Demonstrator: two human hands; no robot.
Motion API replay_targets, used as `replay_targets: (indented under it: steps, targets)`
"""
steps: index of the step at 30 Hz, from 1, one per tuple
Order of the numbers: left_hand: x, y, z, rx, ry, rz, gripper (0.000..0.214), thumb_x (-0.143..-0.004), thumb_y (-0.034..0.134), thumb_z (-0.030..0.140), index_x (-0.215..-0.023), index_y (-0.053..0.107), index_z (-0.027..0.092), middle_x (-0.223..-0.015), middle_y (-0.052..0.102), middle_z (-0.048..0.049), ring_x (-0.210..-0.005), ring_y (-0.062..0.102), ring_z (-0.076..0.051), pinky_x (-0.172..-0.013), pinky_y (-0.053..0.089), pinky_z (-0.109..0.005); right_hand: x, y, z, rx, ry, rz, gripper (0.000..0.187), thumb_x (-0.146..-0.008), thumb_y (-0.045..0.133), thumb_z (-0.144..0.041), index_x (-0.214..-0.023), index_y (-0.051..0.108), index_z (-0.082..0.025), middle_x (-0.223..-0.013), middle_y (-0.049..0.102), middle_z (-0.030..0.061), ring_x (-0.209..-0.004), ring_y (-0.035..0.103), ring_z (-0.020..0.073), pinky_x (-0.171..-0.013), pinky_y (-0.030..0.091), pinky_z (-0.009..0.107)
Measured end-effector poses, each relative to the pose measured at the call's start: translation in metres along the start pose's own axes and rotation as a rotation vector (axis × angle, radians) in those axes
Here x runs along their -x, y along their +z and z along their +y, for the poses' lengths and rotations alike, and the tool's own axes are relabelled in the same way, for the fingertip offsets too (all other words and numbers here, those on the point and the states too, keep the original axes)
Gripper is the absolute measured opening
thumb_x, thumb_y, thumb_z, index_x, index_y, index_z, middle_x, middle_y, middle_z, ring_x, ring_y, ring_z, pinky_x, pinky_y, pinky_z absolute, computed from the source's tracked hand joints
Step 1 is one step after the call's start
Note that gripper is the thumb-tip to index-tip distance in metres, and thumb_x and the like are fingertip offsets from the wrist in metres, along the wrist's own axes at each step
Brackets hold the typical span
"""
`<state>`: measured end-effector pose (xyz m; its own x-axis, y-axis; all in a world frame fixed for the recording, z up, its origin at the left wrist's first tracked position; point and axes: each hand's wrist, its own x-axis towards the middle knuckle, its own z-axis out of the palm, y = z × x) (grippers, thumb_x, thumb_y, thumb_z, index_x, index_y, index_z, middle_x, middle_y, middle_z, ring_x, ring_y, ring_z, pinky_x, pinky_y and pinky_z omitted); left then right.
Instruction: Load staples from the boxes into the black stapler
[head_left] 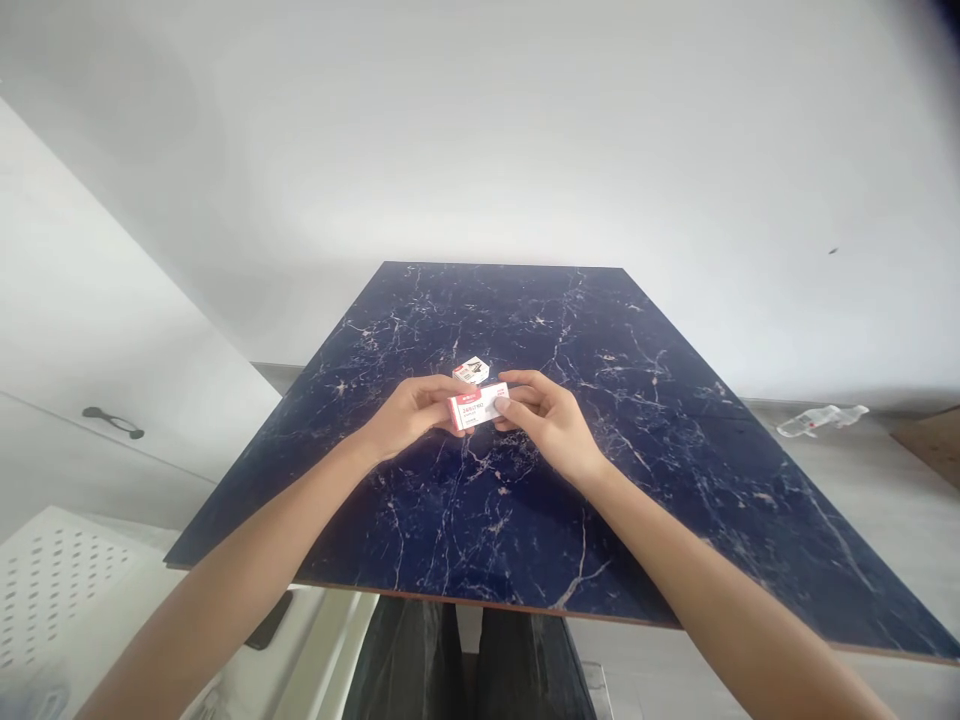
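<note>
Between my two hands is a small red and white staples box (480, 407), tilted so its printed face shows. My left hand (411, 412) grips its left end, fingers behind and thumb at the side. My right hand (550, 420) pinches the right end, with the thumb on the printed face. Just behind it a second small white box (472, 370) with a dark picture and a bit of red rests on the table. Its lower part is hidden by the held box and my left fingers.
The dark blue marbled table (480, 520) reaches back to a pale wall. A white cabinet with a dark handle (112, 422) stands at the left, above a white perforated item (60, 580). Clear plastic (821, 420) lies on the floor at the right, beside a brown board (934, 445).
</note>
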<state>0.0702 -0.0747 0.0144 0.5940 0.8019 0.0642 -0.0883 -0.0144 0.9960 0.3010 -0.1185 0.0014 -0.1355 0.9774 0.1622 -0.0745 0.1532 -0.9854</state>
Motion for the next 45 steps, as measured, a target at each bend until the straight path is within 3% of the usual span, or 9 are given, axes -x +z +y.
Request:
replay_targets:
  steps: [4,10,17,21,24,29,34,40,45]
  targets:
    - [-0.002,0.003,-0.002,-0.019,-0.003,0.032,0.042,-0.081,0.077,0.037,-0.119,0.072,0.021,-0.112,0.075,-0.0121,-0.092,0.075,-0.027,-0.077,0.065,-0.041,0.0,0.001,0.002,0.008,-0.028,0.029,0.043,-0.084,0.074,-0.048,-0.116,0.063,-0.023,-0.105,0.075,0.0063,-0.085,0.073,0.0204,-0.083,0.064,0.042]
    - [-0.003,0.008,-0.004,-0.245,0.034,0.185,0.032,-0.083,0.075,0.038,-0.108,0.073,0.019,-0.099,0.077,-0.0097,-0.079,0.075,-0.022,-0.07,0.065,-0.037,-0.001,-0.001,0.005,0.05,0.006,-0.014,0.042,-0.084,0.074,-0.048,-0.116,0.063,-0.024,-0.1,0.074,0.0051,-0.08,0.073,0.0204,-0.08,0.065,0.042]
    - [-0.005,0.0,-0.008,-0.157,0.061,0.309,0.029,-0.082,0.071,0.036,-0.106,0.072,0.018,-0.099,0.076,-0.0092,-0.07,0.071,-0.018,-0.063,0.06,-0.031,0.0,-0.005,0.0,0.209,-0.113,0.115,0.032,-0.095,0.058,-0.049,-0.115,0.064,-0.025,-0.107,0.072,0.0071,-0.076,0.071,0.0192,-0.074,0.065,0.039]
    - [-0.004,0.002,-0.006,-0.114,0.072,0.271,0.028,-0.081,0.073,0.037,-0.103,0.072,0.02,-0.104,0.075,-0.0089,-0.081,0.072,-0.021,-0.066,0.061,-0.033,0.005,-0.004,-0.008,0.561,-0.319,0.153,0.024,-0.099,0.051,-0.039,-0.103,0.07,-0.025,-0.122,0.067,0.0089,-0.085,0.069,0.021,-0.071,0.062,0.037]
    - [-0.002,0.005,-0.002,-0.119,0.064,0.203,0.026,-0.08,0.076,0.038,-0.101,0.074,0.021,-0.107,0.074,-0.0086,-0.09,0.072,-0.024,-0.069,0.061,-0.034,0.006,-0.003,-0.009,0.715,-0.4,0.166,0.021,-0.097,0.054,-0.034,-0.105,0.072,-0.026,-0.12,0.066,0.0085,-0.079,0.066,0.0188,-0.07,0.059,0.035]
    - [-0.002,0.003,0.0,-0.156,0.036,0.164,0.032,-0.079,0.077,0.045,-0.101,0.075,0.021,-0.111,0.073,-0.0094,-0.097,0.071,-0.027,-0.078,0.061,-0.038,0.005,-0.008,-0.008,0.847,-0.455,0.201,0.021,-0.097,0.055,-0.033,-0.109,0.072,-0.027,-0.114,0.065,0.0084,-0.068,0.061,0.0158,-0.067,0.055,0.036]
    - [-0.003,0.001,-0.002,-0.095,0.002,0.151,0.032,-0.081,0.077,0.044,-0.103,0.075,0.021,-0.111,0.074,-0.0092,-0.097,0.071,-0.027,-0.079,0.061,-0.04,0.003,-0.011,-0.008,0.979,-0.469,0.12,0.015,-0.098,0.055,-0.03,-0.101,0.068,-0.024,-0.112,0.063,0.0088,-0.073,0.06,0.0174,-0.067,0.053,0.035]
    - [-0.005,0.007,-0.003,0.049,-0.033,0.19,0.025,-0.079,0.079,0.035,-0.098,0.074,0.02,-0.103,0.075,-0.008,-0.09,0.072,-0.025,-0.072,0.061,-0.037,0.003,-0.011,-0.008,0.986,-0.489,0.092,0.007,-0.099,0.051,-0.024,-0.097,0.058,-0.022,-0.112,0.063,0.0099,-0.082,0.063,0.0187,-0.069,0.053,0.032]
    - [-0.006,0.012,-0.003,0.194,-0.017,0.264,0.023,-0.077,0.081,0.028,-0.096,0.075,0.019,-0.096,0.076,-0.007,-0.08,0.071,-0.02,-0.066,0.059,-0.03,0.006,-0.011,-0.017,0.745,-0.556,0.301,0.003,-0.096,0.056,-0.025,-0.095,0.057,-0.022,-0.126,0.062,0.011,-0.094,0.067,0.0205,-0.071,0.057,0.034]
